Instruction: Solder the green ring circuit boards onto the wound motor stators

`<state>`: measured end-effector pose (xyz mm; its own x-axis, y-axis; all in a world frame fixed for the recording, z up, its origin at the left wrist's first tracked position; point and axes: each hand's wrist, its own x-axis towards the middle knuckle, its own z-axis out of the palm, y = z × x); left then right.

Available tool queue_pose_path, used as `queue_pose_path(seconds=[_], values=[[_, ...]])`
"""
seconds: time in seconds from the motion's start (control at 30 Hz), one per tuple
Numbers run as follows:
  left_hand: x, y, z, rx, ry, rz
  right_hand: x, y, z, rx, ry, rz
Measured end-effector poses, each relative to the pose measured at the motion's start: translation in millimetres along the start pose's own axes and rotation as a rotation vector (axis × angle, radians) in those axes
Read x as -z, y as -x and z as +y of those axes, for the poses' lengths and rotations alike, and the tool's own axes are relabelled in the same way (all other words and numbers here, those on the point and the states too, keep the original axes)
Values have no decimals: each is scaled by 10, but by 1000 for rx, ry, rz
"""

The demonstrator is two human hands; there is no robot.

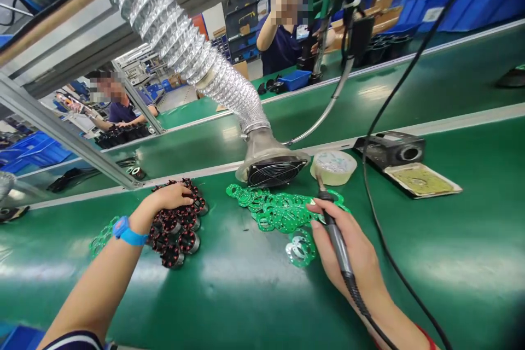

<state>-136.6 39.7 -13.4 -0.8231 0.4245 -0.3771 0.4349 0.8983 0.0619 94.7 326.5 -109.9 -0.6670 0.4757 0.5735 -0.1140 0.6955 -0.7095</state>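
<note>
My left hand [174, 197], with a blue band at the wrist, rests over a cluster of black-and-red motor stators [180, 240]. Its fingers stretch across the tops at the back; no part is seen lifted in them. My right hand [353, 240] is closed around a soldering iron [337, 240], its tip pointing up and away. Beneath and left of that hand lies a spread of green ring-shaped circuit boards [279, 210]. A few more boards [301, 247] lie nearer to me. The iron's tip is close to a round, pale yellowish tub [334, 167].
A silver flexible duct [197, 49] ends in a fan hood [279, 169] above the boards. A soldering-iron stand [394, 150] with a yellow sponge [424, 179] stands right. A black cable [371, 197] hangs across. Two people work beyond the bench [229, 295].
</note>
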Motion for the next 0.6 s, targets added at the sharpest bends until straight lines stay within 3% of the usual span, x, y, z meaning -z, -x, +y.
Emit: queue_pose_path(seconds=[0.13,0.3,0.43,0.5,0.6], values=[[-197,620,67,12,-13,126,18,71,-51,-11,-25,-33],[-807,1234,242,10,-135,239,8,145,-149,24,-68,-40],[-1223,1346,445,-29,-152,443,33,129,-223,-63,-93,-175],[-1317,1345,582,-143,-115,512,73,113,-243,-71,-52,-292],[-1376,1345,776,-381,-40,501,142,141,-240,-45,38,-442]])
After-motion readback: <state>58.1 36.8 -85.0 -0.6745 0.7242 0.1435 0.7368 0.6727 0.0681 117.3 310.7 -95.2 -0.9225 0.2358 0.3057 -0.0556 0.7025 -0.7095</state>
